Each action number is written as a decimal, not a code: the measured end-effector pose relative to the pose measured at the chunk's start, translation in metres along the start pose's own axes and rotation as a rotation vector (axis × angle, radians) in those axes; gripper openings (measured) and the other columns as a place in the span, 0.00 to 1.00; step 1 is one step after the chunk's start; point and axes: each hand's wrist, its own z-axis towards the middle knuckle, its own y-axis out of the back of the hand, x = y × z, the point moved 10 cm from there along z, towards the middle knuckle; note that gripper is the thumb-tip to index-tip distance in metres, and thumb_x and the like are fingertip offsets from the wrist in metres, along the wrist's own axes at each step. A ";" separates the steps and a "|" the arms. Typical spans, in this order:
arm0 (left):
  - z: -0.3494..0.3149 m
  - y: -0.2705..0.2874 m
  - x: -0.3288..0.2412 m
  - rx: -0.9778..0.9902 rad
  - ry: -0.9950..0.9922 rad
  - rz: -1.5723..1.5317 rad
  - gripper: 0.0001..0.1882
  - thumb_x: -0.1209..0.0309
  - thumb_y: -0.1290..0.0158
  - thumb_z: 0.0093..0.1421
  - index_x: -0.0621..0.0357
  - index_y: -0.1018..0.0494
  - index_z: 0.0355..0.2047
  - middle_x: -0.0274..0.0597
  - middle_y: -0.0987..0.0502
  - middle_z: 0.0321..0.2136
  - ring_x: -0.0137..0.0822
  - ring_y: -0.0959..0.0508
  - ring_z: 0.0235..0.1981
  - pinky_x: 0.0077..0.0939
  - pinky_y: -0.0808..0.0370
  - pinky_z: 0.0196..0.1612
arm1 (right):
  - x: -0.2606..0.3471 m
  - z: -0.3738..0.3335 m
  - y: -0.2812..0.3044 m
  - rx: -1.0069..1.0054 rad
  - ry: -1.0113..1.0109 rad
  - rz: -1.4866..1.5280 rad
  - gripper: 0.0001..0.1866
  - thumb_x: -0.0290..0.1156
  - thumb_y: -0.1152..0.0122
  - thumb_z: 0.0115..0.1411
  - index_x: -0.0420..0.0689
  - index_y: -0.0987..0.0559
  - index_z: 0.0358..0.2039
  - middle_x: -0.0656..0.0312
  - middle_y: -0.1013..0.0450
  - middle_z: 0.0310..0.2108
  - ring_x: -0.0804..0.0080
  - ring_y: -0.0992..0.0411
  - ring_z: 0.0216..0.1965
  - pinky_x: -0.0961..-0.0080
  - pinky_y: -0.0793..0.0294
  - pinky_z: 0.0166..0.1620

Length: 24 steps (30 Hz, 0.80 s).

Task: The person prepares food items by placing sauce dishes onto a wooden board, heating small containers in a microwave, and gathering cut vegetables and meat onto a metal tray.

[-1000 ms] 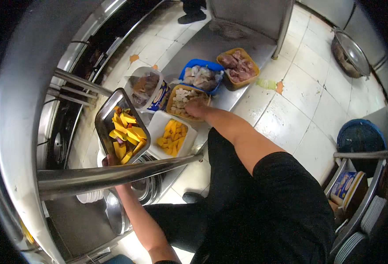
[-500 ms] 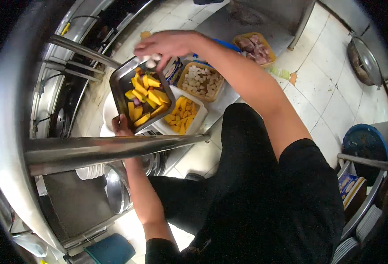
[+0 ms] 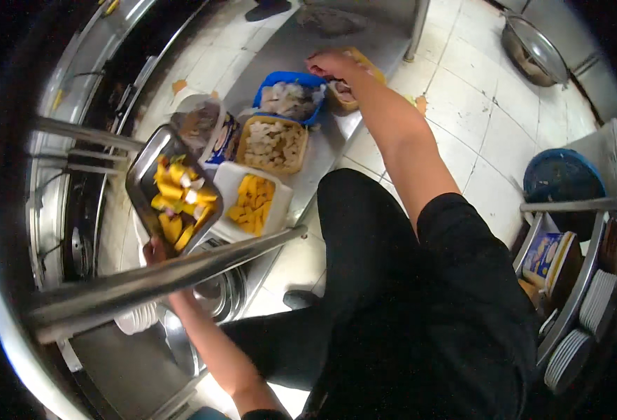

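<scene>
My left hand (image 3: 156, 252) grips the lower edge of a dark metal tray (image 3: 137, 175), which is tilted. In the tray lie yellow-orange squash pieces (image 3: 171, 229) with skin on and a few white pieces on top. Stretched out to the far side, my right hand (image 3: 336, 64) is beside a yellow tub of raw meat (image 3: 347, 98). Its fingers are curled around reddish raw meat (image 3: 317, 66), partly blurred. My forearm hides part of that tub.
Between my hands stand a white tub of cut squash (image 3: 284, 199), a tan tub of pale chunks (image 3: 300, 150), a blue basket (image 3: 315, 78) and a clear container (image 3: 200, 119). A steel rail (image 3: 161, 276) crosses over my left forearm. A metal pan (image 3: 532, 52) is on the right.
My right hand has moved from above the tray to the meat tub. White pieces now lie on the squash in the tray. The view has shifted.
</scene>
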 end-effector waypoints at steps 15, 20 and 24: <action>-0.028 -0.013 -0.033 0.042 -0.128 0.093 0.16 0.59 0.48 0.70 0.62 0.30 0.45 0.43 0.26 0.42 0.34 0.26 0.44 0.32 0.28 0.51 | 0.011 -0.021 -0.042 -0.196 0.246 -1.150 0.23 0.40 0.33 0.55 0.44 0.22 0.49 0.49 0.23 0.47 0.50 0.23 0.45 0.52 0.23 0.47; -0.015 0.012 -0.023 0.095 -0.189 0.211 0.17 0.59 0.48 0.70 0.62 0.30 0.46 0.44 0.26 0.43 0.34 0.26 0.45 0.34 0.27 0.51 | 0.056 -0.073 0.035 -0.107 0.401 0.197 0.26 0.49 0.30 0.54 0.42 0.20 0.45 0.61 0.22 0.37 0.59 0.22 0.40 0.60 0.23 0.40; 0.016 0.065 -0.004 0.332 -0.197 0.012 0.22 0.55 0.51 0.70 0.57 0.35 0.56 0.44 0.30 0.53 0.40 0.29 0.55 0.39 0.31 0.59 | 0.077 -0.113 0.053 -0.126 0.239 -0.017 0.30 0.51 0.30 0.52 0.42 0.21 0.48 0.57 0.22 0.40 0.59 0.23 0.42 0.62 0.23 0.42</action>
